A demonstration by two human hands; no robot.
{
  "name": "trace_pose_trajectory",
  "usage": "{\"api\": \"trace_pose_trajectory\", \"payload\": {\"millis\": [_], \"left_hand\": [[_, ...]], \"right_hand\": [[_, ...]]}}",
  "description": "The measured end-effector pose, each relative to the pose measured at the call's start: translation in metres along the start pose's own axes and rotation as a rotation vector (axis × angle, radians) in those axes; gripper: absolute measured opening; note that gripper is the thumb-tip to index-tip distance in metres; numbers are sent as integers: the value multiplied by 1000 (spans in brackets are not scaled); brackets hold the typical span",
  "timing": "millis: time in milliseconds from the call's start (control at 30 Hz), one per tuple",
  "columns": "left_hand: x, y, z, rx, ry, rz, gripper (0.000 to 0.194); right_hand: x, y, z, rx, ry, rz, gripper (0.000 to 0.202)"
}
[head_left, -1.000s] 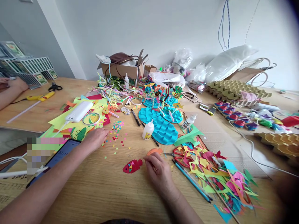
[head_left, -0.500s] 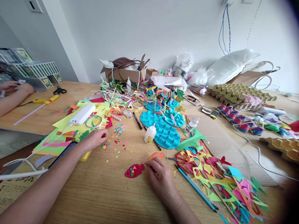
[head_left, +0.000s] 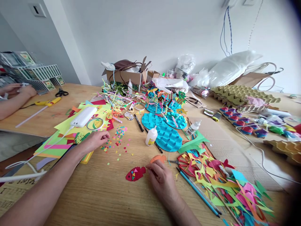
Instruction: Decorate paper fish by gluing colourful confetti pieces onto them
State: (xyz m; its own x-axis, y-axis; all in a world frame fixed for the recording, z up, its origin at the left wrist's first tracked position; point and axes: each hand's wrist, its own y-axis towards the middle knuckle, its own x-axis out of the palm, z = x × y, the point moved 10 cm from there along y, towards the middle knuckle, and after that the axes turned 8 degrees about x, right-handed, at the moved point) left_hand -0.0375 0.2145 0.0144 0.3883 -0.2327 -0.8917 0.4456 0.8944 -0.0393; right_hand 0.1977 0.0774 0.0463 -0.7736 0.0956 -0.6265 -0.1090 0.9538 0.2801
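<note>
A red paper fish (head_left: 135, 174) lies flat on the table, with small coloured triangles stuck on its body. Just right of its tail is my right hand (head_left: 162, 179), thumb and fingers pinched together; whatever they hold, if anything, is too small to tell. An orange paper shape (head_left: 158, 158) lies partly behind that hand. My left hand (head_left: 98, 140) rests with curled fingers beside a scatter of paper confetti (head_left: 120, 131), and its fingertips are hidden. A white glue bottle (head_left: 151, 137) stands upright between the hands, farther back, near a blue scaly paper piece (head_left: 168, 133).
Paper scraps (head_left: 225, 179) and blue pencils (head_left: 199, 193) spread on the right. A power bank (head_left: 83, 116) lies on coloured sheets at left. Another glue bottle (head_left: 193, 128) leans at centre right. A co-worker's hands (head_left: 25, 91) are at far left, near a glue gun (head_left: 50, 102) and scissors (head_left: 61, 93).
</note>
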Motion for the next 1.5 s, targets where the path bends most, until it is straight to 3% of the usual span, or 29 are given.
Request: {"api": "trace_pose_trajectory", "payload": {"millis": [233, 500, 833, 1200, 1500], "left_hand": [[-3, -2, 13, 24, 122, -13, 14], [-1, 5, 4, 33, 299, -30, 14], [2, 6, 11, 48, 412, -43, 11], [4, 3, 32, 66, 449, -30, 16], [-8, 4, 12, -16, 310, 15, 18]], "right_hand": [[1, 0, -1, -5, -2, -16, 19], [2, 0, 0, 5, 6, -27, 19], [2, 0, 1, 7, -2, -31, 18], [4, 0, 3, 14, -3, -45, 19], [2, 0, 1, -6, -16, -18, 19]]}}
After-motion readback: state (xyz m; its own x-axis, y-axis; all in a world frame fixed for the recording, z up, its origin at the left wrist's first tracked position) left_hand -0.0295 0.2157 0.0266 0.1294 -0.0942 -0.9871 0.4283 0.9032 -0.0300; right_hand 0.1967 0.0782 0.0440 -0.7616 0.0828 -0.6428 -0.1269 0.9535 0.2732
